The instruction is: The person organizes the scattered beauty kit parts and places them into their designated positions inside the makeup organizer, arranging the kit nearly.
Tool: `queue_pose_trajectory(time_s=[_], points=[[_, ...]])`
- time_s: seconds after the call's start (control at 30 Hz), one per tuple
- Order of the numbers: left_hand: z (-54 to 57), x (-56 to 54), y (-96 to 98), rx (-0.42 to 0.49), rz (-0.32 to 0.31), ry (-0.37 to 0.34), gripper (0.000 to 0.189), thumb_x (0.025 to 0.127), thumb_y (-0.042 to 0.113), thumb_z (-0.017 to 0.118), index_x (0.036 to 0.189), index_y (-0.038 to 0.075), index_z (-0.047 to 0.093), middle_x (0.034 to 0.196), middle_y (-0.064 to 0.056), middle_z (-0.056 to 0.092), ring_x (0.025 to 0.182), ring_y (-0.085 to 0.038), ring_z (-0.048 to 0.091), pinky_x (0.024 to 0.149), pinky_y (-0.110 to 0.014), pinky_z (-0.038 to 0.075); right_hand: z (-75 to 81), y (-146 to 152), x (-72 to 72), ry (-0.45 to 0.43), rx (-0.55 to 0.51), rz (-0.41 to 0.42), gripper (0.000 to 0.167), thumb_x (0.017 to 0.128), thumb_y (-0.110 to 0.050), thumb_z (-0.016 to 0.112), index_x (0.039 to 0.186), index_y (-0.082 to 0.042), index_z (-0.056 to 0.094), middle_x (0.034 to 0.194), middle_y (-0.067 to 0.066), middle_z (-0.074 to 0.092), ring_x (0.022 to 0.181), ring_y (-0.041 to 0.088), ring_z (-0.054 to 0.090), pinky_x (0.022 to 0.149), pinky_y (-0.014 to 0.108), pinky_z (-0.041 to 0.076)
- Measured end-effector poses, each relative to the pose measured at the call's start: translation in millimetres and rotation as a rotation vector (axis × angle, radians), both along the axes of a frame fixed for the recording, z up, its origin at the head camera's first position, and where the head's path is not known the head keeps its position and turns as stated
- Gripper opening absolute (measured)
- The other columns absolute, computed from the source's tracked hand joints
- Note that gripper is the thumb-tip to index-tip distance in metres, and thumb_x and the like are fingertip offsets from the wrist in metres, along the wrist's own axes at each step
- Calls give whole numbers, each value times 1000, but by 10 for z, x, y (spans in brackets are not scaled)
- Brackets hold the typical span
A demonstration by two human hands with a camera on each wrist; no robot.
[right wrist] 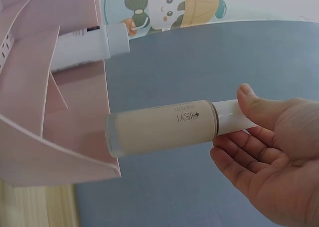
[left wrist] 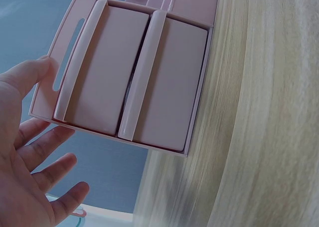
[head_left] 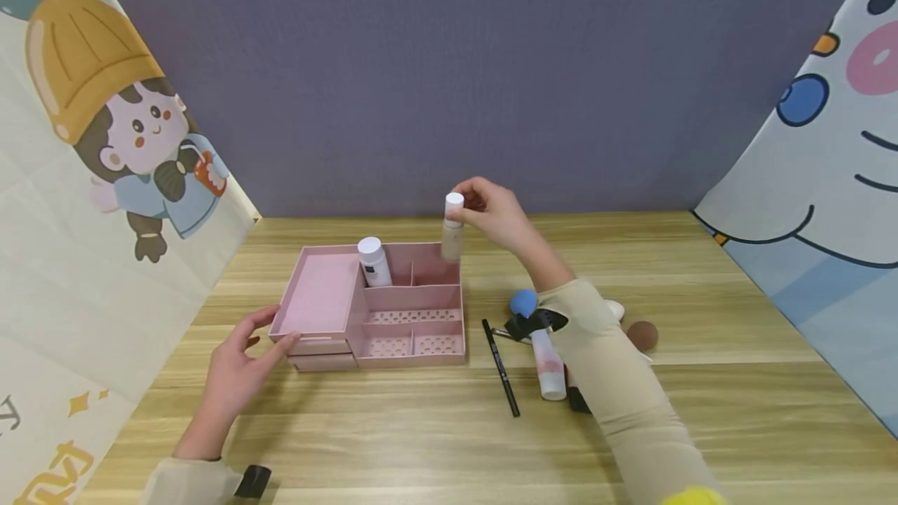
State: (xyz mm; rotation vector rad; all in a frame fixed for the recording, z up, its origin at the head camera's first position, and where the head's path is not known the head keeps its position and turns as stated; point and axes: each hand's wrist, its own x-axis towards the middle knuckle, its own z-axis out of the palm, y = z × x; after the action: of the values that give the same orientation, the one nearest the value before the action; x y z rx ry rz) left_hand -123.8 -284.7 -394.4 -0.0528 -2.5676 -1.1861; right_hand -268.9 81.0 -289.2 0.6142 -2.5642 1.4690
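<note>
My right hand [head_left: 494, 213] pinches the white cap of a foundation bottle [right wrist: 162, 128] between thumb and fingers. The bottle has beige contents and hangs upright over the back right compartment of a pink desktop organizer [head_left: 326, 291]. Inside the organizer, a white bottle [head_left: 376, 265] leans in the back row, left of the divider. At the front left corner of the organizer my left hand [head_left: 238, 369] rests its thumb on the front panel and its fingertips along the left side. That hand's other fingers are spread and fairly straight. Two closed drawers [left wrist: 107, 70] show in the left wrist view.
Right of the organizer lie a black pencil [head_left: 501, 369], a blue sponge [head_left: 523, 302], a white tube [head_left: 549, 369] and a brown round piece [head_left: 641, 335]. The right sleeve [head_left: 624, 380] partly covers this group. A grey-blue panel [head_left: 449, 84] stands behind the wooden table [head_left: 393, 443].
</note>
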Motion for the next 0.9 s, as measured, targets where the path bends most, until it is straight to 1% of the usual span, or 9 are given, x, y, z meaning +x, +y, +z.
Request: queue_pose_trajectory(time_s=[0.37, 0.43, 0.7, 0.8, 0.9], points=[[-8, -8, -3, -9, 5, 4, 52, 92, 22, 74, 133, -4, 54, 132, -26, 58, 122, -37, 50, 96, -51, 39, -12, -241, 32, -11, -16, 49, 31, 89, -12, 76, 114, 0, 63, 102, 12, 68, 94, 24, 62, 84, 34, 52], [-6, -5, -1, -10, 5, 2, 52, 92, 22, 74, 133, -3, 54, 132, -26, 58, 122, -37, 50, 96, -50, 39, -20, -277, 36, -9, -18, 54, 31, 89, -12, 76, 114, 1, 63, 102, 13, 68, 93, 24, 63, 84, 33, 52], [0, 13, 11, -20, 3, 13, 52, 92, 22, 74, 133, -2, 55, 132, -24, 59, 120, -35, 52, 91, -29, 38, -50, -388, 76, -5, -1, 54, 30, 89, -11, 77, 113, 0, 63, 99, 11, 67, 91, 22, 62, 82, 30, 52], [-7, 17, 14, -19, 3, 21, 51, 91, 21, 75, 133, -2, 55, 131, -24, 60, 119, -34, 53, 91, -25, 38, -62, -429, 90, -7, 2, 58, 30, 89, -12, 77, 113, 0, 63, 99, 11, 67, 91, 22, 62, 82, 30, 52], [-17, 11, 13, -18, 3, 22, 51, 91, 21, 75, 133, -2, 56, 131, -24, 60, 119, -34, 53, 90, -25, 38, -89, -477, 79, -5, 12, 62, 30, 89, -13, 76, 114, 0, 63, 100, 10, 67, 91, 21, 61, 82, 30, 52]])
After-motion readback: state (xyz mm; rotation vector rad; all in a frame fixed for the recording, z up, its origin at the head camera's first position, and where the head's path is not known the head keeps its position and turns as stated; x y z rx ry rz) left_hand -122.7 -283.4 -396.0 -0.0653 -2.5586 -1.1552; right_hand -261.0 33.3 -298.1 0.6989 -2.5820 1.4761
